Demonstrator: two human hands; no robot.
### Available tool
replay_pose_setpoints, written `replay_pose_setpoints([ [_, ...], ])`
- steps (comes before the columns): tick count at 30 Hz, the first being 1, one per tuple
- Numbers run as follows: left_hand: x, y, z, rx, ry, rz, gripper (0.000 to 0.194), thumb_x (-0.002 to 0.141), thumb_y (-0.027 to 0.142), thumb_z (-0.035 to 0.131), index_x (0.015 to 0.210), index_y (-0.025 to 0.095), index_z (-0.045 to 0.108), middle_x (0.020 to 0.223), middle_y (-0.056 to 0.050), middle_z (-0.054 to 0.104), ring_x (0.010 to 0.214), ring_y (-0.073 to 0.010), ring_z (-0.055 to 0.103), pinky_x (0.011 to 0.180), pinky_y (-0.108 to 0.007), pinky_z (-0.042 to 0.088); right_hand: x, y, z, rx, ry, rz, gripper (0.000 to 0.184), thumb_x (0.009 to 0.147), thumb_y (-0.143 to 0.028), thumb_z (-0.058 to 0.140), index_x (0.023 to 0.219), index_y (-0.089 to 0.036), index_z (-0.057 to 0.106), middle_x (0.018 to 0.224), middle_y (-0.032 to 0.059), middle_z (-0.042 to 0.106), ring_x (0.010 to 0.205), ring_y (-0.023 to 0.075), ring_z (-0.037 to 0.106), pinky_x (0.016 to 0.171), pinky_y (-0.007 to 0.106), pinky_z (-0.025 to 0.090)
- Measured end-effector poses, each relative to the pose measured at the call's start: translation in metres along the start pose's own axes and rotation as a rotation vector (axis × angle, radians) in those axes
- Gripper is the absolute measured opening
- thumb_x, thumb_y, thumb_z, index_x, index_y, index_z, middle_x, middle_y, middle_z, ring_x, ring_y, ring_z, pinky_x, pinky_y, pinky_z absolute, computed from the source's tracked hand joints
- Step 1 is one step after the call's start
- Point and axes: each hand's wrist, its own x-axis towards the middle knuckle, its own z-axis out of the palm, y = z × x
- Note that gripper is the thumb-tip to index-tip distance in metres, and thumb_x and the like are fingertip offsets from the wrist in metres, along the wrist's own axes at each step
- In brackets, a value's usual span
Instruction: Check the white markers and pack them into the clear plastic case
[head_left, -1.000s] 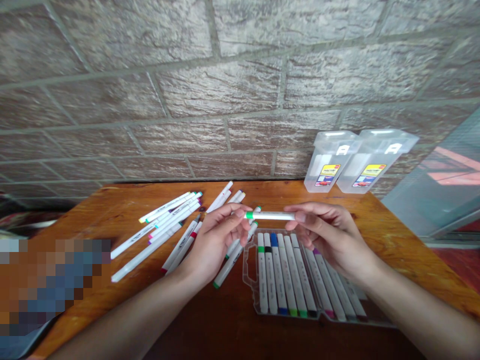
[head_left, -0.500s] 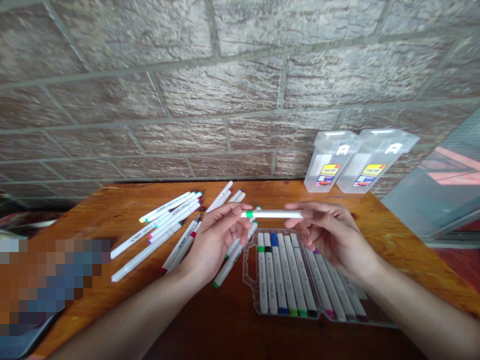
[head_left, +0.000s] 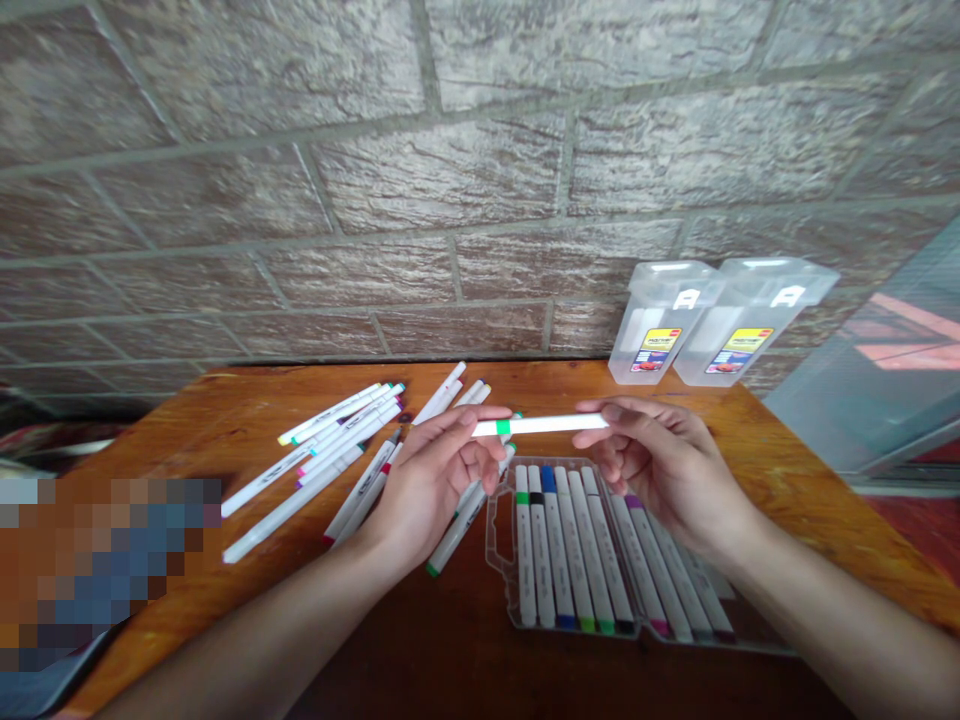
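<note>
- Looks about midway along, judging by the row of markers (head_left: 577, 550) laid side by side in the open case (head_left: 640, 628), on the right half of the table (head_left: 795, 480).
- Seems filled across the case's left half; hidden partly by the right hand (head_left: 679, 470) and forearm in its right half, so hard to say how full there.
- Counts as not done, by the same judgement, for the loose markers (head_left: 277, 514) strewn between the table's far edge and left edge.
- Holds a green-banded marker (head_left: 555, 424) up above the table, just past the case's far edge.
- Grips its left end between thumb and fingertips of the left hand (head_left: 435, 465); pinches its right end likewise in the right hand.
- Looks slim, straight and white, ringed in green near the left end, tilted slightly up to the right.
- Shows no readable lettering; covered at both tips by fingers.
- Includes two clear boxes (head_left: 649, 310) upright by the table's far right corner.
</note>
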Motion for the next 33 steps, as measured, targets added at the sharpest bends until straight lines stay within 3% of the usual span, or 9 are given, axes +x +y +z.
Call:
replay_pose_setpoints([
  [15,-0.002,-0.001,0.001,0.129,-0.019,0.062,0.025,0.090,0.034,0.077,0.106,0.014,0.083,0.078,-0.007,0.075,0.059,-0.0105,0.058,0.056,-0.022,0.046,0.006,0.002,0.000,-0.019,0.100,-0.072,0.018,0.076,-0.033,0.089,0.079,-0.017,0.081,0.072,0.0045,0.076,0.047,0.0085,0.056,0.039,0.017,0.046],
  [23,-0.005,0.000,-0.002,0.110,-0.131,0.068,0.029,0.095,0.031,0.072,0.118,0.016,0.081,0.090,-0.013,0.081,0.060,-0.0114,0.060,0.059,-0.025,0.048,0.007,0.002,-0.002,0.037,0.140,-0.017,0.016,0.072,-0.029,0.088,0.078,-0.016,0.080,0.068,0.0037,0.076,0.045,0.0084,0.055,0.037,0.016,0.043],
  [33,-0.006,-0.003,-0.006,0.170,-0.243,0.118,0.031,0.099,0.028,0.068,0.128,0.024,0.077,0.103,-0.012,0.082,0.061,-0.0109,0.062,0.064,-0.027,0.051,0.011,0.003,-0.003,0.067,0.135,0.023,0.014,0.072,-0.028,0.087,0.077,-0.017,0.079,0.067,0.0027,0.075,0.044,0.0075,0.054,0.036,0.016,0.042],
])
